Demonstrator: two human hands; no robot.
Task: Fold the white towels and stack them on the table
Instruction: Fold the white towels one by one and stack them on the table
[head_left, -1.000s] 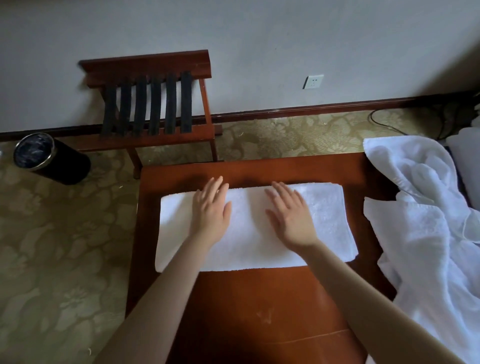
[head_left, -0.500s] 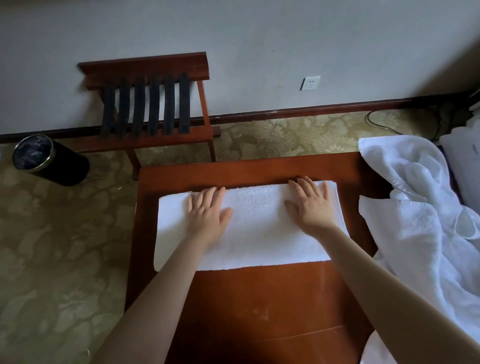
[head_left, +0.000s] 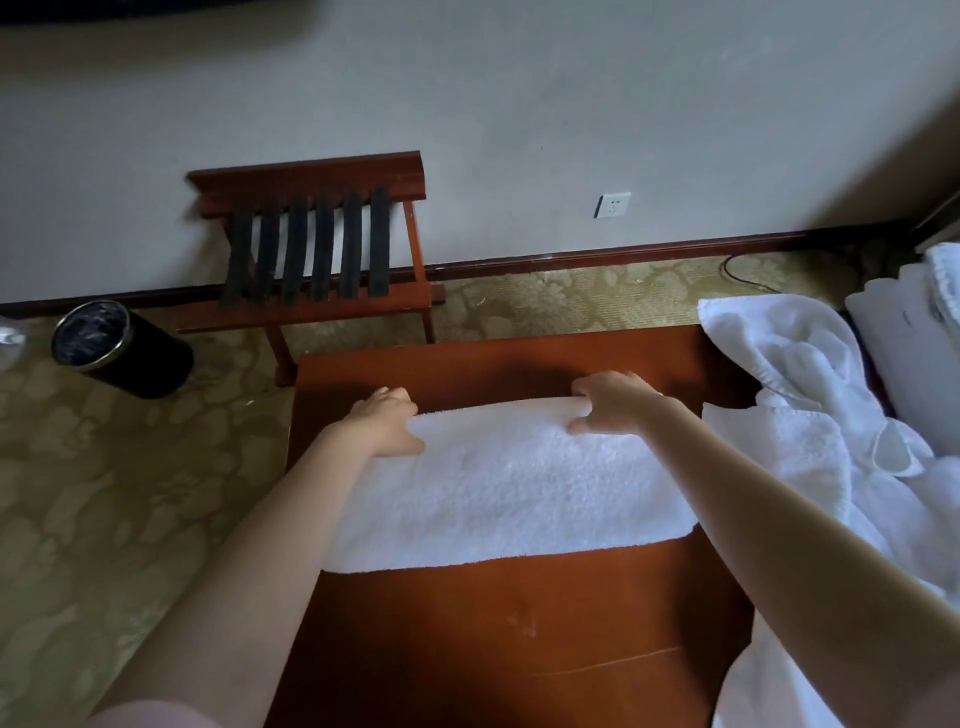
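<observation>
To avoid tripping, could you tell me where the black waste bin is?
The black waste bin stands on the carpet at the head view's far left, just left of the wooden luggage rack.

Dim, soft light; warped edges

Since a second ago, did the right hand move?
Yes. The right hand slid to the far edge of the towel, nearer the back of the table.

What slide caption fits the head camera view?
Left hand and right hand grip the far edge of a white towel on the table beside heaped towels.
</observation>
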